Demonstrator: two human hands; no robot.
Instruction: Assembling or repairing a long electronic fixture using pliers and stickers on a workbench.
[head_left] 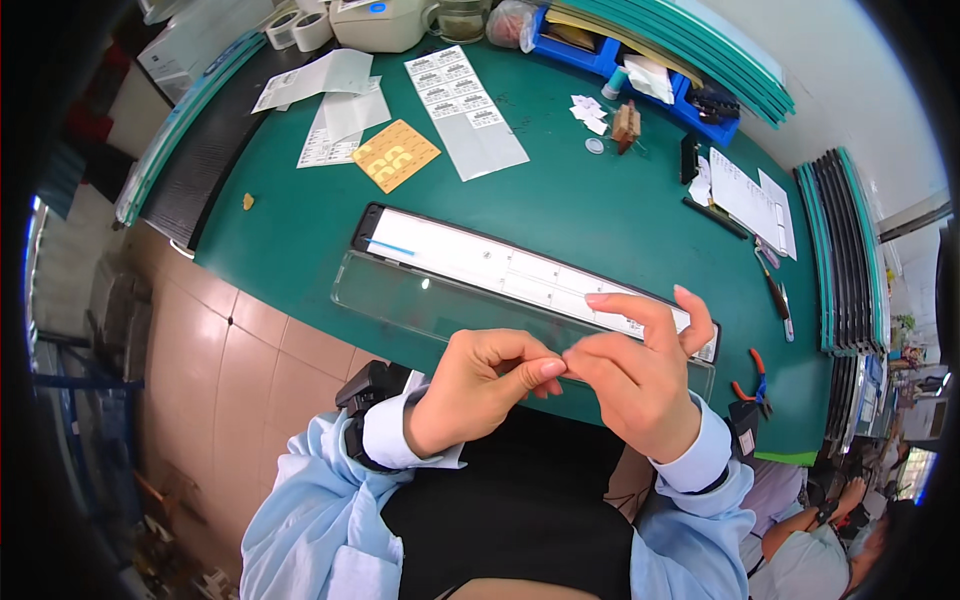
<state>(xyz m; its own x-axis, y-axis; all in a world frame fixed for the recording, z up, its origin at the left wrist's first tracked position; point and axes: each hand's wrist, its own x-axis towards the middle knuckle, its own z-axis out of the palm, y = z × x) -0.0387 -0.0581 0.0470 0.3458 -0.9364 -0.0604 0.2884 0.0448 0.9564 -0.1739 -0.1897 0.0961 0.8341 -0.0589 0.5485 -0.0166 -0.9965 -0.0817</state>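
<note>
My left hand (480,385) and my right hand (640,375) meet above the near edge of the green table (300,215), thumbs and forefingers pinched together on something too small to see. Just beyond them lies a long clear plastic cover (420,300), and behind it a long black tray (365,222) with a white strip of small labels (480,262) inside. My right hand's other fingers are spread over the strip's right end.
Label sheets (465,110), white papers (325,80) and an orange card (395,153) lie at the far left. Blue bins (585,50), a small wooden block (626,123) and more papers (745,195) sit at the far right. Orange-handled pliers (755,380) rest at the near right edge.
</note>
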